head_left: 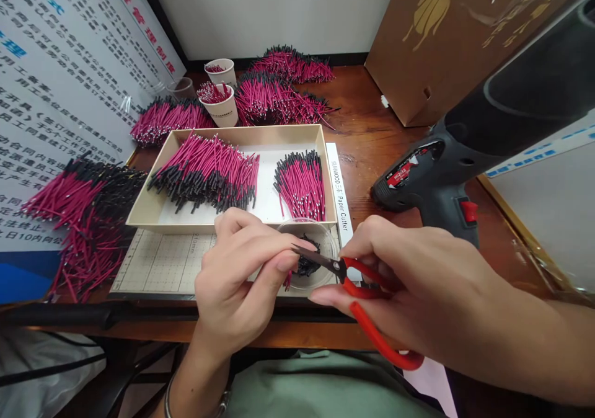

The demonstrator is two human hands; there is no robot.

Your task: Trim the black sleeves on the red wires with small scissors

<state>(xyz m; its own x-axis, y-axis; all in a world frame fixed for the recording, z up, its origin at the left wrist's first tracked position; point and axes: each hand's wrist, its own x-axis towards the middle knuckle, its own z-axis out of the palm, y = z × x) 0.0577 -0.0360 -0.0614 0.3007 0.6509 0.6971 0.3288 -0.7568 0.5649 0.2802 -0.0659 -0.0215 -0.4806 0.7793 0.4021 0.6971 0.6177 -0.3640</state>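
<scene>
My right hand (395, 275) grips red-handled scissors (372, 281), their dark blades nearly closed and pointing left at my left fingertips. My left hand (244, 269) is closed in a pinch, with a bit of magenta wire (287, 280) showing just below the thumb; the fingers hide most of it. Under the blades stands a clear round cup (331, 244) with small black pieces (309, 262) in it. Behind my hands, a cream box (242, 134) holds two bunches of black-tipped magenta wires, a wide one (209, 170) and a smaller one (301, 185).
The box rests on a paper cutter board (158, 263). More wire piles lie left (83, 213) and behind (274, 98). Paper cups (225, 111) of wires stand behind the box. On the right are a black heat gun (446, 176) and a brown carton (418, 46).
</scene>
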